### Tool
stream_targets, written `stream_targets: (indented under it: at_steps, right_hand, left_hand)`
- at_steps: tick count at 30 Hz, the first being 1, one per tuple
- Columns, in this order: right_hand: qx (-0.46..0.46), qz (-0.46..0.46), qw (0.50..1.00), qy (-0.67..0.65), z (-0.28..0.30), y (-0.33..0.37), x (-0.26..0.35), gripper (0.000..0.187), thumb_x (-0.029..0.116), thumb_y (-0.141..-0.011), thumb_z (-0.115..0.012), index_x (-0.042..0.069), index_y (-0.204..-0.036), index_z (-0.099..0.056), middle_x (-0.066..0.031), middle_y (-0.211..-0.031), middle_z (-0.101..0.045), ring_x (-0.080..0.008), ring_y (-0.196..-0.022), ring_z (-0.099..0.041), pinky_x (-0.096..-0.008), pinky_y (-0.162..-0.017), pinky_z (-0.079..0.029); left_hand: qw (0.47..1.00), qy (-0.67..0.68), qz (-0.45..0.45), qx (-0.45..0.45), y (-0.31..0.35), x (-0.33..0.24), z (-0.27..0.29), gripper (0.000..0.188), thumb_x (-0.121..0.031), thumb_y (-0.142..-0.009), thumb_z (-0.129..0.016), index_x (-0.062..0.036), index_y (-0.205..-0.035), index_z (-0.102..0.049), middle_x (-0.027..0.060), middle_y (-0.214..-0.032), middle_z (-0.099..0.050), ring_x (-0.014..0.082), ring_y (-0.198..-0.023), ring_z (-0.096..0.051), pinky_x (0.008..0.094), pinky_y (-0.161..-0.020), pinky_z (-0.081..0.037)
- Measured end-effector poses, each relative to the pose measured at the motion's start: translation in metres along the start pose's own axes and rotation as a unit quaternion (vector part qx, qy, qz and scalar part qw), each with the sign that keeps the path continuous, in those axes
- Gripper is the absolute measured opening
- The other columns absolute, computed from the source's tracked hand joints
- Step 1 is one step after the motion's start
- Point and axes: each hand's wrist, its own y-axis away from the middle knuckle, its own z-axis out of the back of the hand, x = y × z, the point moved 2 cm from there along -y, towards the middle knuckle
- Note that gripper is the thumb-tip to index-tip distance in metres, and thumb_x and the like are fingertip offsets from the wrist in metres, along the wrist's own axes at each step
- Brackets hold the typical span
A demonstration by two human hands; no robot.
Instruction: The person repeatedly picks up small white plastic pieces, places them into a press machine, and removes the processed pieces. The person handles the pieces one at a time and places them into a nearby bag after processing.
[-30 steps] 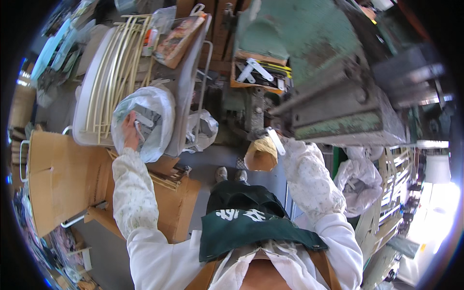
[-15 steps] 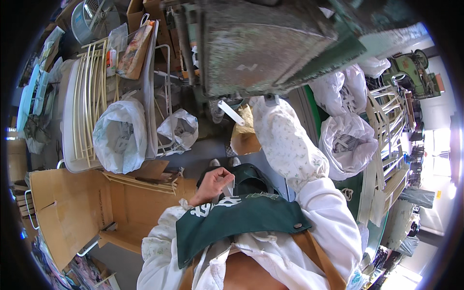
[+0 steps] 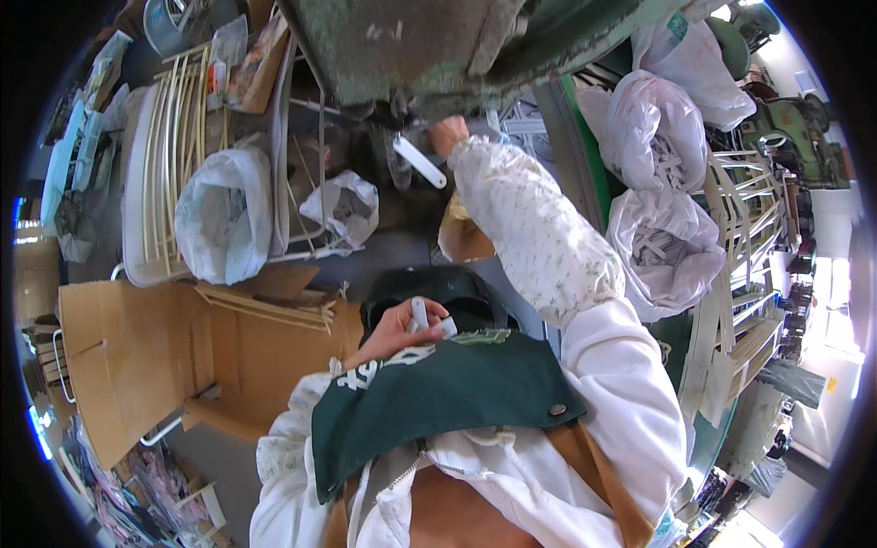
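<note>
Two clear plastic bags [image 3: 665, 245] at the right hold pale flat strips, while a third bag [image 3: 224, 215] at the left looks nearly empty. The left hand [image 3: 402, 327] is curled against the green apron [image 3: 438, 393], gripping small white pieces [image 3: 429, 320]. The right hand [image 3: 446, 135] reaches under the green machine [image 3: 429, 46], apparently pinching a white strip [image 3: 418, 161]

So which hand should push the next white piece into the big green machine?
Probably the right hand: it is already up at the green machine, beside a flat white piece. The left hand is back near the body, holding small white pieces.
</note>
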Motion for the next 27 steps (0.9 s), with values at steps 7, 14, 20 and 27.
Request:
stream_targets:
  at_steps: [7, 14, 20, 27]
  right_hand:
    - [-0.211, 0.064, 0.972, -0.082, 0.023, 0.025, 0.024, 0.022, 0.014, -0.077, -0.054, 0.01, -0.097, -0.063, -0.0112, -0.099, -0.064, -0.0302, -0.093, -0.061, -0.0427, -0.074, -0.05]
    - [-0.242, -0.05, 0.911, -0.331, 0.02, 0.019, -0.004, 0.027, 0.025, -0.08, -0.058, 0.006, -0.099, -0.065, -0.0187, -0.095, -0.066, -0.04, -0.086, -0.063, -0.0477, -0.075, -0.051]
    - [-0.345, 0.09, 0.899, -0.254, 0.086, 0.072, 0.016, 0.029, 0.022, -0.077, -0.061, 0.007, -0.101, -0.062, -0.016, -0.1, -0.063, -0.0367, -0.092, -0.06, -0.0436, -0.075, -0.05]
    - [-0.215, 0.035, 0.833, -0.508, 0.084, 0.078, 0.024, 0.029, 0.019, -0.074, -0.07, 0.006, -0.1, -0.065, -0.0118, -0.098, -0.064, -0.0285, -0.087, -0.059, -0.0384, -0.074, -0.049]
  left_hand:
    - [0.965, 0.252, 0.014, -0.068, 0.0, 0.004, 0.005, 0.021, -0.02, -0.097, -0.05, -0.0056, -0.112, -0.046, 0.0114, -0.092, -0.059, 0.0178, -0.077, -0.06, 0.032, -0.073, -0.05]
    - [0.905, 0.415, -0.045, -0.081, -0.032, -0.025, 0.022, 0.026, -0.014, -0.095, -0.048, -0.0031, -0.119, -0.047, 0.0146, -0.097, -0.058, 0.0175, -0.078, -0.053, 0.0316, -0.072, -0.047]
    - [0.897, 0.415, -0.032, -0.151, -0.034, -0.047, 0.045, 0.036, -0.019, -0.095, -0.045, -0.004, -0.128, -0.042, 0.014, -0.094, -0.057, 0.018, -0.073, -0.053, 0.0327, -0.071, -0.047]
    - [0.933, 0.323, 0.003, -0.158, -0.042, -0.025, 0.058, 0.039, -0.015, -0.095, -0.046, -0.0041, -0.133, -0.046, 0.0113, -0.089, -0.058, 0.0151, -0.068, -0.055, 0.0285, -0.067, -0.048]
